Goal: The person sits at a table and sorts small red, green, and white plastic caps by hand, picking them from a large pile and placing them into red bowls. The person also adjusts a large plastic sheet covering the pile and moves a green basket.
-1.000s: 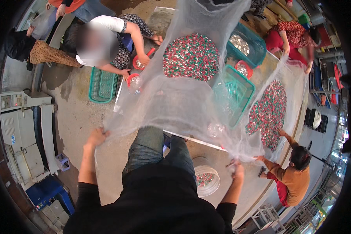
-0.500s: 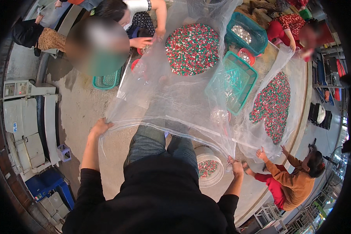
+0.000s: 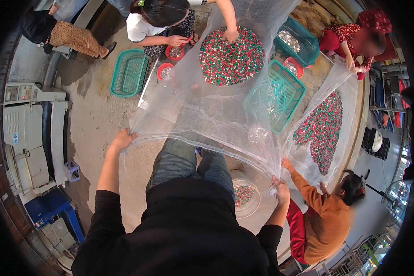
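A large sheet of sheer white netting (image 3: 184, 108) is stretched in front of me above my legs. My left hand (image 3: 123, 139) is closed on its near left corner, and my right hand (image 3: 280, 188) grips the bunched near right edge. Toward the far end of the netting lies a round heap of small red, green and white pieces (image 3: 230, 69). A person in a white top has one hand in that heap. Close to my right hand, a person in an orange top (image 3: 329, 218) reaches toward a second netting sheet, which bears another heap (image 3: 324, 131).
A white bucket (image 3: 257, 204) with similar pieces stands by my right leg. Green baskets (image 3: 129, 73) and red bowls (image 3: 165, 72) sit around the netting. A person in patterned red (image 3: 347, 43) holds the second sheet's far edge. Machines (image 3: 30, 129) line the left side.
The person in white has leaned back and put a hand into the heap. The person in orange has moved nearer to my right hand. Both my hands keep their grip, shifting slightly.
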`<state>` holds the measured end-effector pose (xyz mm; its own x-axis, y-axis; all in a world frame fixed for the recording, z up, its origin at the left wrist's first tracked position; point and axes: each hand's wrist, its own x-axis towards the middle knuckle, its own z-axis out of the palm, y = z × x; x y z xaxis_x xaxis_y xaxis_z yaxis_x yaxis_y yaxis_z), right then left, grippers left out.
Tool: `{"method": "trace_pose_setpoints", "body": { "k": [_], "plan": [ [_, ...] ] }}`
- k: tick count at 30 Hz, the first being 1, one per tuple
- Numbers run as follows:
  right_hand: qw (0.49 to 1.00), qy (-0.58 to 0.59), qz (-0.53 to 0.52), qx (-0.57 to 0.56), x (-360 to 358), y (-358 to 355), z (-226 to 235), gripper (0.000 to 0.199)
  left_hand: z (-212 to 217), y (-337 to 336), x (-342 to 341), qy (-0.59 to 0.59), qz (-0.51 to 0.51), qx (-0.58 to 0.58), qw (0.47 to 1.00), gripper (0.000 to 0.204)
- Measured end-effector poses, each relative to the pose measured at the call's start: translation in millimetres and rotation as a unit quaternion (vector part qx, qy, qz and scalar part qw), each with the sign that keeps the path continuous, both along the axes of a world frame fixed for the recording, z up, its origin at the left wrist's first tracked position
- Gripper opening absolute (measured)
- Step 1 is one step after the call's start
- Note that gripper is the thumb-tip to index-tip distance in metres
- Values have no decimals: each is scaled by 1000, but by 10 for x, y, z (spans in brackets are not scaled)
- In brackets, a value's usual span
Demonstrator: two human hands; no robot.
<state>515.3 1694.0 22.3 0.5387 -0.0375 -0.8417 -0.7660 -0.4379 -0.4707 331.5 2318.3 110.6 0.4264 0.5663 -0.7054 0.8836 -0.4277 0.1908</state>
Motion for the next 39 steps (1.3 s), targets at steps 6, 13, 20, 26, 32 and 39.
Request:
{"method": "trace_pose_setpoints", "body": {
  "k": [6,13,20,26,32,39],
  "plan": [
    [999,29,-38,16,62,-1,112,38,-74,-192,-93,-5,-18,58,998,57],
    [998,16,40,-39,370,352,224,37,-147,-374,352,-75,14,-33,997,52],
    [991,30,121,-41,280,480,14,46,-278,-495,335,-5,-28,-19,999,51],
    [966,-52,244,-67,88,1131,-374,47,-713,-678,446,-10,-52,-2,999,52],
    [976,-20,193,-99,333,1105,-159,41,-763,-429,484,-30,-24,-49,998,53],
    [972,3,201,-120,332,1150,-237,41,-654,-406,572,10,39,-82,996,59]
  ]
}}
